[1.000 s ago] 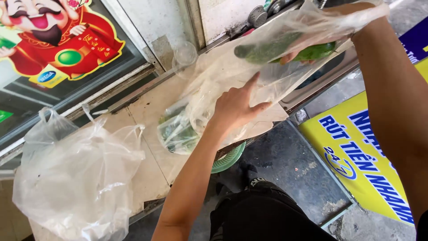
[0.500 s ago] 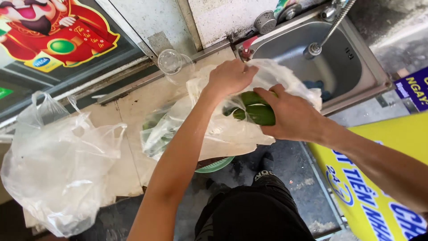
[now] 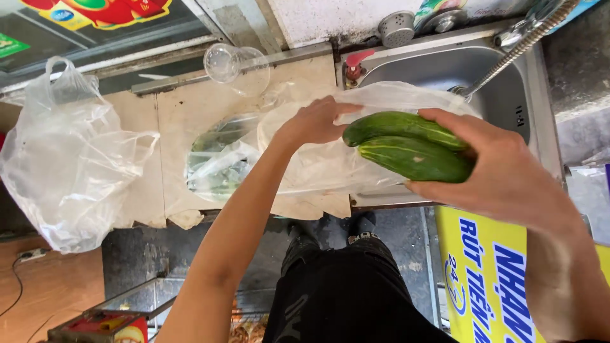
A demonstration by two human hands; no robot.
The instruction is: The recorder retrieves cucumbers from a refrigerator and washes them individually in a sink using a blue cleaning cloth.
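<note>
A steel sink [image 3: 508, 95] sits at the far right, and a bendy silver hose [image 3: 515, 54] hangs over it. A small red tap [image 3: 356, 63] stands at its left edge. A see-through plastic cup [image 3: 236, 65] lies on its side on the far part of the counter [image 3: 184, 114]. A big crumpled plastic bag [image 3: 70, 165] sits on the left. A yellow sign [image 3: 489, 279] is near, on the right.
</note>
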